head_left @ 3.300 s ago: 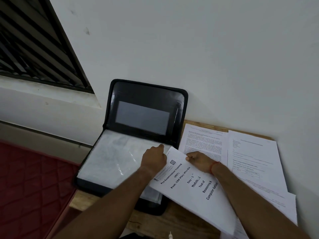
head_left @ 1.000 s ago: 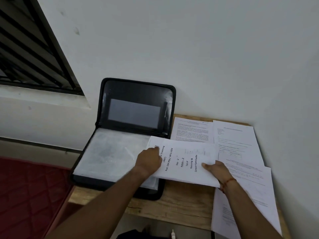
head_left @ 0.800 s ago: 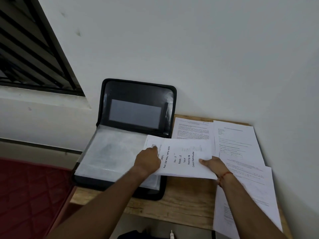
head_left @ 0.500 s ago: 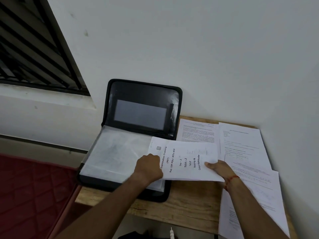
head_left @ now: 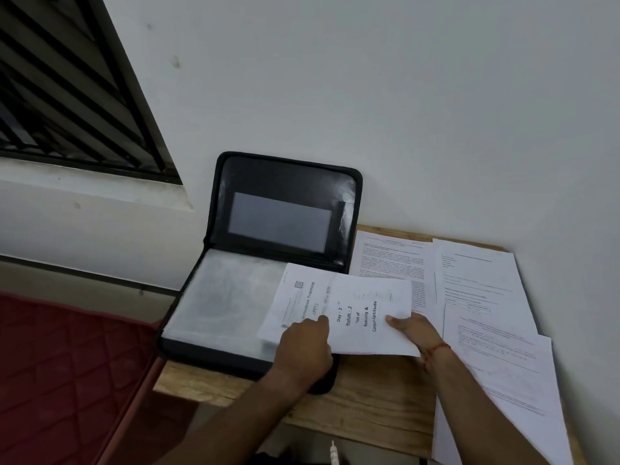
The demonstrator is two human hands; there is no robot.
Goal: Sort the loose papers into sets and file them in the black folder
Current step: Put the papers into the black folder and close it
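A thin white printed set of sheets with a "Day - 2 / Module - 2" title page (head_left: 349, 313) is held half over the open black zip-around folder (head_left: 285, 182) and half over the bare pale wooden table top (head_left: 369, 397). The folder's lid is propped against the white wall (head_left: 402, 95); its lower half is lined with cloudy clear plastic sleeves (head_left: 221, 297). The left hand (head_left: 305, 344) is curled over the near-left part of the set, the index finger pressed on the printed face; whether the thumb is hooked under the edge cannot be told. The right hand (head_left: 412, 330) is closed on the near-right edge, fingers on top and thumb hidden beneath, so a pinch is judged likely. The set is judged light, limp and easily creased: a slight bow is seen across the middle where it spans the two grips, and the free far corner lies unsupported on the sleeves. The sheets are apparently unbound, so fanning or slipping against one another is expected if only one edge is gripped. Hold is best taken at two opposite edges, as now, with the stack squared before it is fed in. The plastic sleeves are judged slick and floppy; a sleeve mouth would need to be held open by one hand while the set is slid in flat. Three further loose white printed papers (head_left: 479, 297) lie spread at the right of the table, overlapping one another and touching the wall side, not yet filed.
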